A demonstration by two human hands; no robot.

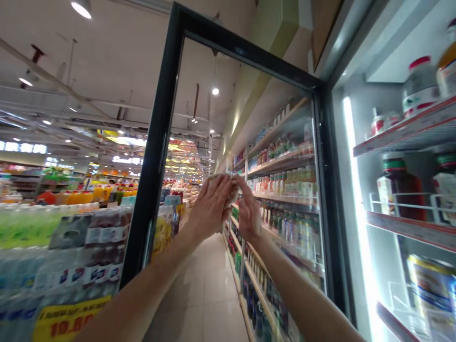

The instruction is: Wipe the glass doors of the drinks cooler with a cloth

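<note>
The left hand (212, 204) holds a crumpled pale cloth (232, 194) under fingers laid together, at the glass of the open cooler door (156, 137). The right hand (250, 213) bends just beside it; whether it pinches the cloth, the blur cannot tell. Lower left, a yellow price sign (66, 324) shows red digits beginning "10.8".

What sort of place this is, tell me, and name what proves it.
Most likely a supermarket, in its drinks section: lit case shelves of bottles stand beside the open glass door, drink bottles are stacked at the left, and a yellow price sign stands before them.
</note>
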